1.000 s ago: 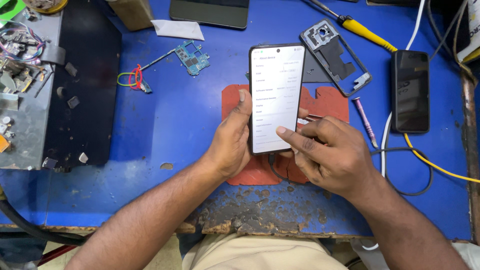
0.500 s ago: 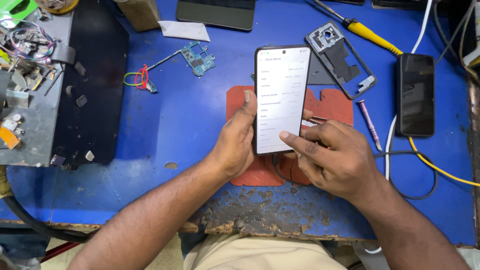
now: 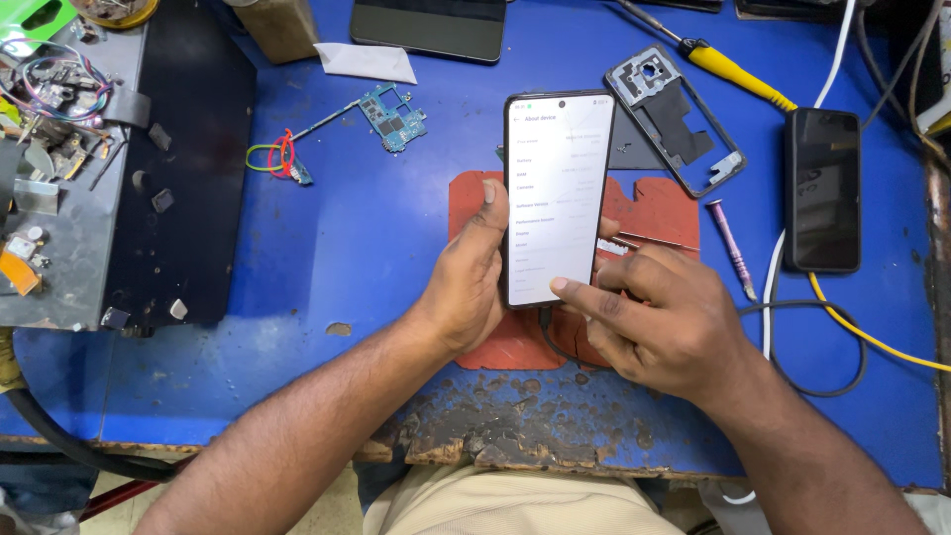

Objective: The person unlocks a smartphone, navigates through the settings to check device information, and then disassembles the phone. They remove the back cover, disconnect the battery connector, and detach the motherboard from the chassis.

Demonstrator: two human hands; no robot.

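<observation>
The left hand [image 3: 466,287] holds a lit phone [image 3: 557,198] upright in a closed grip above the red mat [image 3: 659,213]. The right hand [image 3: 659,322] is loosely curled and holds nothing, its forefinger [image 3: 584,294] touching the screen's lower edge, just right of the grip.

Lit white phone screen [image 3: 555,198], centre

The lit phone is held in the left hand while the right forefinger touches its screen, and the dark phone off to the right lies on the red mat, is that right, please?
Not quite. The head view shows the dark phone lying on the blue table, clear of the red mat. The rest stands: the left hand holds the lit phone and the right hand puts its forefinger to the screen.
</observation>
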